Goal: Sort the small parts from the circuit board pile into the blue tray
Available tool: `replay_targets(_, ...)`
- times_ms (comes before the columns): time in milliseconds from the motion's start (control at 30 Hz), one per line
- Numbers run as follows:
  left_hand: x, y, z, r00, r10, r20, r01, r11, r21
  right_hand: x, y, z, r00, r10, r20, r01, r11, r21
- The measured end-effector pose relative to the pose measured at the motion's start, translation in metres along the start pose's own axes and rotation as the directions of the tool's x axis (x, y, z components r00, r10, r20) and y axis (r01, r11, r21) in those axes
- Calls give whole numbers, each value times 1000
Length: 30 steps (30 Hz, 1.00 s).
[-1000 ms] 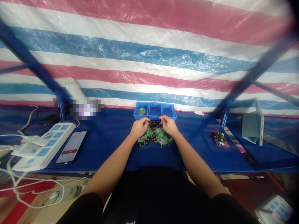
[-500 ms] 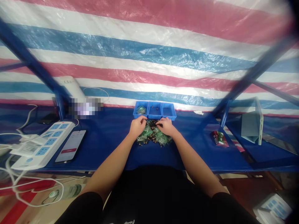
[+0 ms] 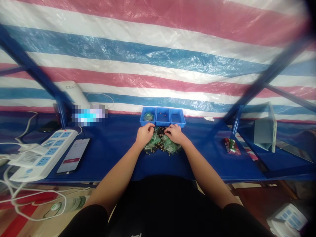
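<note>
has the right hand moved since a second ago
Yes, slightly: judged against the blue trays, the right hand has drawn its fingertips toward the person and a little to the left.

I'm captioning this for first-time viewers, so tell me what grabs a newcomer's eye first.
Probably the striped sheet, filling the upper view. Next come the left hand and right hand at a pile of small parts, centre, before the blue bins. At left, a white power strip lies beside a phone.
</note>
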<state>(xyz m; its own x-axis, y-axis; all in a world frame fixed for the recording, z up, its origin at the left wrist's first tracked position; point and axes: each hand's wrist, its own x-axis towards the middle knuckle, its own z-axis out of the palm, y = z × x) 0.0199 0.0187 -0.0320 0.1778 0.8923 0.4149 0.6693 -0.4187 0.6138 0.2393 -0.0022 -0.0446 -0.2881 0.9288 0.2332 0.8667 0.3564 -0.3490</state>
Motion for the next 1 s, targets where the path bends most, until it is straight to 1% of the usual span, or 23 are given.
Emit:
replay_targets(267, -1, 0, 1, 999, 34, -4, -34, 998, 54, -1, 0, -1, 1000, 4, 13, -4, 1000, 5)
replay_targets(433, 0, 0, 1, 1000, 17, -2, -16, 998, 63, -2, -2, -4, 998, 41, 41, -41, 999, -6)
replay_targets(600, 0, 0, 2, 1000, 18, -1, -18, 997, 74, -1, -2, -3, 998, 51, 45, -50, 999, -11)
replay_targets(733, 0, -1, 2, 1000, 24, -6, -24, 998, 66, -1, 1, -3, 998, 40, 40, -42, 999, 27)
replay_targets(800, -1, 0, 2, 1000, 25, -5, -25, 998, 63, -1, 2, -4, 999, 51, 14, -52, 996, 66)
replay_targets(867, -1, 1, 2, 999, 45, 5, -45, 997, 66, 0, 1, -6, 998, 61, -36, -56, 992, 113)
replay_targets(1000, -2, 9, -1, 985, 156, 68, -159, 986, 48, 1, -5, -12, 992, 34, -122, -6, 974, 227)
